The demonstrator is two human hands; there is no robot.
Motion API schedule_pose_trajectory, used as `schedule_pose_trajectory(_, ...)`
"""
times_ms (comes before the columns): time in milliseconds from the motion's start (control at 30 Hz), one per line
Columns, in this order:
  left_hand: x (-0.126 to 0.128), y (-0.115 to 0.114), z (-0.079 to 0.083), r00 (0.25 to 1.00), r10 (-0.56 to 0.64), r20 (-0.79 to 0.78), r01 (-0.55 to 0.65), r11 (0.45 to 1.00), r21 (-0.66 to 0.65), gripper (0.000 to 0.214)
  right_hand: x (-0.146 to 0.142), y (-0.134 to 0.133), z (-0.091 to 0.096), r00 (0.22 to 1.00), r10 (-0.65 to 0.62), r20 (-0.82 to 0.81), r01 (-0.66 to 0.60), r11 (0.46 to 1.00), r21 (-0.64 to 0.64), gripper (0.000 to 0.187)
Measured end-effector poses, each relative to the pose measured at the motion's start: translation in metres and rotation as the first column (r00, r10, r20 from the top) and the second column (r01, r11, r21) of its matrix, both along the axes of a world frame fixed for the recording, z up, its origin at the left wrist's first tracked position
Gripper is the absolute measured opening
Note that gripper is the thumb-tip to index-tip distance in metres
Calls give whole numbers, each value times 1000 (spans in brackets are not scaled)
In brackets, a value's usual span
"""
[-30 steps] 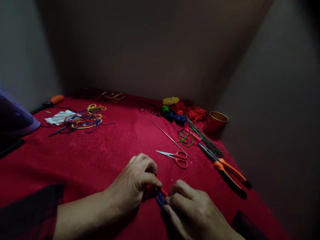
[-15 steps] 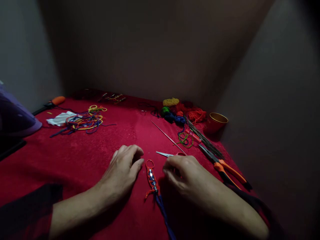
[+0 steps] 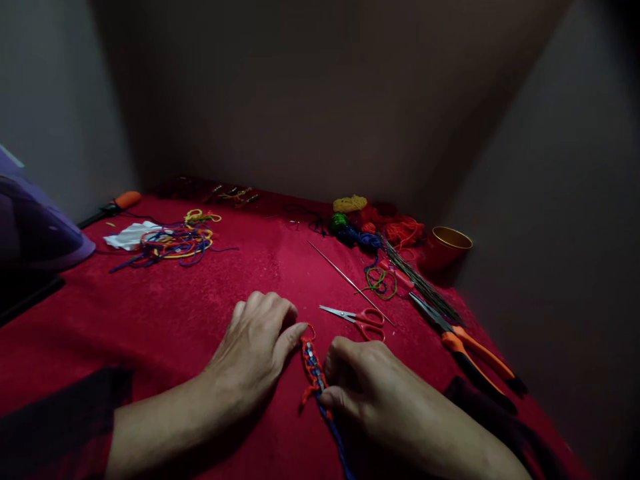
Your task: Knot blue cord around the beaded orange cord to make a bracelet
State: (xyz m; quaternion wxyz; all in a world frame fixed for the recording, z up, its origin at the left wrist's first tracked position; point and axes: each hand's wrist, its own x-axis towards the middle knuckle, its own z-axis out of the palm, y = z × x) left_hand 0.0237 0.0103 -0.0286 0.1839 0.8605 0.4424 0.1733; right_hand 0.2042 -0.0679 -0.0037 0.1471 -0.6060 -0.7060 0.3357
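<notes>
A knotted cord bracelet point(image 3: 313, 363) in red and blue, with shiny silver pieces along its middle, lies on the red cloth. A small red loop tops it, and blue cords trail from its lower end. My left hand point(image 3: 259, 339) rests beside the loop, its thumb tip pressing the bracelet's top end and its other fingers curled on the cloth. The thumb of my right hand point(image 3: 361, 377) is on the bracelet's lower right edge, with the fingers bent; their tips are partly hidden. Just beyond my right hand lie small scissors point(image 3: 361, 319) with red handles, slightly apart.
A thin metal rod point(image 3: 345, 277) lies beyond the scissors. At right are pliers point(image 3: 460, 343) with orange handles, dark thin sticks point(image 3: 425, 283), yarn balls point(image 3: 350, 204) and a cup point(image 3: 451, 247). Tangled cords point(image 3: 183, 243) and a purple iron point(image 3: 37, 210) occupy the left.
My right hand has moved from the scissors to the bracelet, leaving the scissors on the cloth. My left thumb now touches the bracelet's top end. The view has shifted slightly.
</notes>
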Motion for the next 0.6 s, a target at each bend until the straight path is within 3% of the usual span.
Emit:
schedule_pose_trajectory(467,5,5,-4,995,-48,93,49,999,-12,11,-4,0,-5,999,-32,-27,32,999,27,9)
schedule_pose_trajectory(600,4,9,-4,987,-158,35,157,987,19,17,-4,1,-4,1000,-19,2,19,999,49,9)
